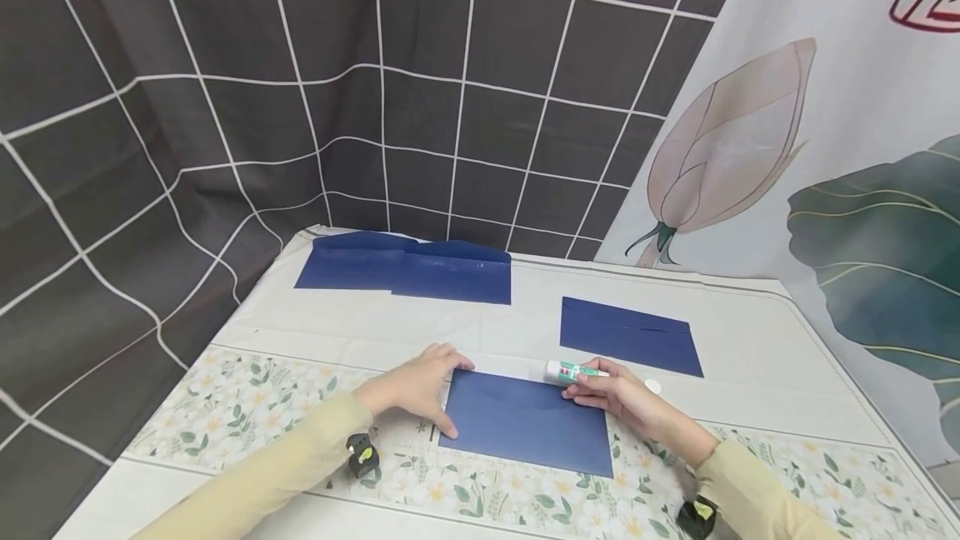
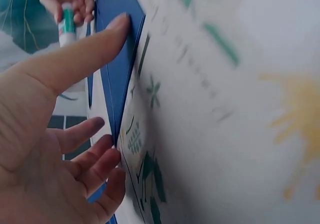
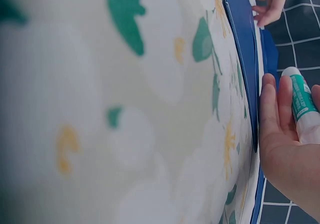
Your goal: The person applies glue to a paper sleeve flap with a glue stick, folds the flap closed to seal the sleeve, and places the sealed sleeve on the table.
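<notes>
A blue envelope (image 1: pixel 525 425) lies flat on the tablecloth between the two hands. My left hand (image 1: pixel 420 386) touches its left edge, thumb at the lower left corner and fingers near the upper left corner. In the left wrist view the thumb (image 2: pixel 95 51) rests on the envelope with the fingers spread. My right hand (image 1: pixel 618 394) holds a white and green glue stick (image 1: pixel 573 372) over the envelope's upper right side. The right wrist view shows the glue stick (image 3: pixel 302 101) held in the fingers, its white end pointing away from the palm.
Two overlapping blue envelopes (image 1: pixel 450 273) with raised flaps lie at the back left. Another blue envelope (image 1: pixel 630 336) lies at the back right. A small white round cap (image 1: pixel 653 387) sits beside the right wrist. A dark checked curtain (image 1: pixel 420 107) hangs behind the table.
</notes>
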`<state>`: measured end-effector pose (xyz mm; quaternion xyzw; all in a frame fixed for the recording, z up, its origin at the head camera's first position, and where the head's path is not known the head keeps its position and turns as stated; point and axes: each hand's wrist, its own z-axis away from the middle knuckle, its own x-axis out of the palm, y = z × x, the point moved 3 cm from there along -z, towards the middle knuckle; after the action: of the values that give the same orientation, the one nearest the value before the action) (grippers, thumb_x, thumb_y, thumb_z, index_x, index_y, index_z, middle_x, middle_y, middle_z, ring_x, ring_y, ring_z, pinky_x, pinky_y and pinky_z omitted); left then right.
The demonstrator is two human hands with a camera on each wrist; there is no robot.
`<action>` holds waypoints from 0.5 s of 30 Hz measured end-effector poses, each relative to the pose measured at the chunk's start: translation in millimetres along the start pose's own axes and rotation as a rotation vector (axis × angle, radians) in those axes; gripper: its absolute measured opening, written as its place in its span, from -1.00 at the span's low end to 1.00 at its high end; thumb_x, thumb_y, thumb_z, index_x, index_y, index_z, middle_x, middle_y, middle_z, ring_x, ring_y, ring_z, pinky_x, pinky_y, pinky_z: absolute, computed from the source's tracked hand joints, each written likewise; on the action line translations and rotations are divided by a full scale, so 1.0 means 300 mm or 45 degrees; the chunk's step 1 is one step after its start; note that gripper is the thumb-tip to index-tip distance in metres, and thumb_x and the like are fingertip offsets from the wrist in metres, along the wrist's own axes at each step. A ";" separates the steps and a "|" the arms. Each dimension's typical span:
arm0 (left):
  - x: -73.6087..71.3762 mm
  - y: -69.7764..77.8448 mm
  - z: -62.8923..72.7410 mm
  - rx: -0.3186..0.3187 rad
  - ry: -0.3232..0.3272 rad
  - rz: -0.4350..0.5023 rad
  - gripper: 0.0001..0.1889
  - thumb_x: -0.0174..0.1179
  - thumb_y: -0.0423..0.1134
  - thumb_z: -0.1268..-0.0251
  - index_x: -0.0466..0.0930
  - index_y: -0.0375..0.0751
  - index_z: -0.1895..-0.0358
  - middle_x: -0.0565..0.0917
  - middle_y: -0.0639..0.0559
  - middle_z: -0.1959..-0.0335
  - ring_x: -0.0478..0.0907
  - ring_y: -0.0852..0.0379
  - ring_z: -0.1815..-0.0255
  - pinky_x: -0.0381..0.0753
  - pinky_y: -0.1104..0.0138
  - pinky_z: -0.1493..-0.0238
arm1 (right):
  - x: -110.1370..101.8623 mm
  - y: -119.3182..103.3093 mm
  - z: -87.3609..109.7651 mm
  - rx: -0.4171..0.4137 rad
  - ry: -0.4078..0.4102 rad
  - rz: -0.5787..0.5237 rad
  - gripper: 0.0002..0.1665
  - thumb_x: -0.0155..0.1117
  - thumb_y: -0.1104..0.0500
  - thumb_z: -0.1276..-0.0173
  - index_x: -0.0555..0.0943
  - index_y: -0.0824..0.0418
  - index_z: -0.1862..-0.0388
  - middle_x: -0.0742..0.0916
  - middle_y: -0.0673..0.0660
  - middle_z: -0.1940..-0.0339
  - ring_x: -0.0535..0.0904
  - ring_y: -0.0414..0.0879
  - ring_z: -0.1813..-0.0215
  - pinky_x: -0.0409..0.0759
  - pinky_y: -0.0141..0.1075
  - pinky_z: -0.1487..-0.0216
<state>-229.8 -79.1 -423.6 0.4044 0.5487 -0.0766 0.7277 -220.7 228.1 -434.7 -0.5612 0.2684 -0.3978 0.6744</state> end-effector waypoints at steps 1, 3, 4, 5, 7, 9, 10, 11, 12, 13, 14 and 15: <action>-0.001 -0.005 -0.010 -0.004 -0.012 0.010 -0.03 0.63 -0.03 0.43 0.40 -0.25 -0.24 0.46 -0.04 -0.09 0.33 0.02 -0.16 0.38 0.10 -0.32 | 0.000 -0.001 0.000 0.004 0.002 0.003 -0.81 0.02 0.18 -0.50 0.36 0.25 0.02 0.73 0.01 0.17 0.69 -0.19 0.01 0.61 -0.38 -0.11; -0.007 -0.010 -0.025 -0.004 -0.029 0.026 -0.05 0.64 -0.05 0.46 0.42 -0.27 -0.19 0.46 -0.05 -0.05 0.34 0.00 -0.14 0.38 0.11 -0.31 | 0.001 -0.002 0.002 0.012 0.010 0.011 -0.79 0.03 0.18 -0.50 0.35 0.27 0.01 0.73 0.02 0.17 0.69 -0.18 0.01 0.61 -0.38 -0.10; -0.008 -0.014 -0.031 -0.004 -0.037 0.032 -0.07 0.64 -0.06 0.46 0.43 -0.27 -0.17 0.47 -0.05 -0.03 0.35 0.01 -0.12 0.39 0.12 -0.29 | 0.001 -0.002 0.002 0.013 0.012 0.014 -0.79 0.03 0.18 -0.50 0.35 0.27 0.01 0.73 0.02 0.17 0.69 -0.18 0.01 0.61 -0.38 -0.10; -0.010 -0.017 -0.038 -0.008 -0.046 0.043 -0.09 0.64 -0.08 0.46 0.44 -0.28 -0.15 0.47 -0.05 -0.02 0.35 0.01 -0.11 0.39 0.14 -0.28 | 0.002 -0.003 0.002 0.014 0.013 0.017 -0.78 0.02 0.17 -0.50 0.35 0.27 0.01 0.73 0.02 0.16 0.69 -0.18 0.01 0.61 -0.37 -0.10; -0.013 -0.024 -0.048 -0.018 -0.063 0.067 -0.12 0.64 -0.11 0.46 0.45 -0.28 -0.12 0.48 -0.05 0.02 0.36 0.03 -0.07 0.39 0.16 -0.25 | 0.002 -0.002 0.002 0.018 0.015 0.021 -0.78 0.02 0.17 -0.50 0.35 0.28 0.00 0.72 0.03 0.16 0.69 -0.18 0.01 0.61 -0.37 -0.11; -0.015 -0.030 -0.056 -0.036 -0.077 0.088 -0.15 0.64 -0.14 0.45 0.46 -0.26 -0.10 0.49 -0.03 0.04 0.38 0.05 -0.05 0.40 0.18 -0.23 | 0.002 -0.001 0.002 0.018 0.016 0.020 -0.79 0.02 0.17 -0.50 0.35 0.27 0.01 0.72 0.03 0.15 0.69 -0.18 0.00 0.61 -0.37 -0.11; -0.016 -0.032 -0.059 -0.048 -0.085 0.101 -0.17 0.64 -0.15 0.45 0.47 -0.25 -0.09 0.49 -0.02 0.04 0.38 0.06 -0.05 0.41 0.19 -0.22 | 0.002 -0.001 0.001 0.017 0.015 0.019 -0.79 0.02 0.18 -0.50 0.35 0.27 0.01 0.72 0.03 0.15 0.69 -0.18 0.00 0.61 -0.37 -0.11; -0.017 -0.033 -0.062 -0.064 -0.093 0.122 -0.19 0.64 -0.16 0.45 0.49 -0.24 -0.08 0.49 -0.01 0.05 0.39 0.07 -0.05 0.41 0.19 -0.21 | 0.002 -0.002 0.002 0.018 0.016 0.015 -0.79 0.03 0.17 -0.50 0.35 0.26 0.02 0.72 0.03 0.15 0.69 -0.18 0.00 0.61 -0.38 -0.11; -0.019 -0.032 -0.063 -0.077 -0.100 0.138 -0.21 0.64 -0.17 0.44 0.51 -0.23 -0.07 0.49 -0.01 0.06 0.39 0.07 -0.04 0.42 0.19 -0.19 | 0.001 -0.001 0.002 0.021 0.017 0.011 -0.80 0.03 0.17 -0.49 0.35 0.25 0.02 0.72 0.03 0.16 0.69 -0.18 0.00 0.61 -0.38 -0.11; -0.020 -0.032 -0.065 -0.086 -0.105 0.151 -0.22 0.64 -0.18 0.44 0.53 -0.22 -0.05 0.49 -0.01 0.07 0.39 0.07 -0.03 0.43 0.19 -0.17 | 0.001 -0.002 0.002 0.022 0.018 0.005 -0.80 0.04 0.17 -0.49 0.35 0.25 0.03 0.72 0.02 0.16 0.69 -0.18 0.01 0.61 -0.38 -0.10; -0.021 -0.031 -0.067 -0.098 -0.112 0.163 -0.23 0.64 -0.18 0.44 0.54 -0.21 -0.05 0.49 0.00 0.06 0.39 0.07 -0.03 0.43 0.20 -0.16 | 0.001 -0.004 0.002 0.020 0.016 0.000 -0.81 0.04 0.17 -0.49 0.35 0.24 0.03 0.72 0.02 0.16 0.69 -0.18 0.00 0.61 -0.38 -0.10; -0.023 -0.030 -0.067 -0.105 -0.115 0.175 -0.25 0.64 -0.18 0.44 0.55 -0.21 -0.04 0.49 0.00 0.07 0.39 0.08 -0.02 0.43 0.20 -0.14 | 0.001 -0.005 0.003 0.022 0.015 -0.003 -0.82 0.04 0.17 -0.49 0.35 0.23 0.04 0.72 0.02 0.16 0.69 -0.18 0.00 0.60 -0.38 -0.11</action>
<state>-252.3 -73.9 -423.8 0.4069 0.4890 -0.0219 0.7712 -220.2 228.2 -433.1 -0.5534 0.2682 -0.4042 0.6771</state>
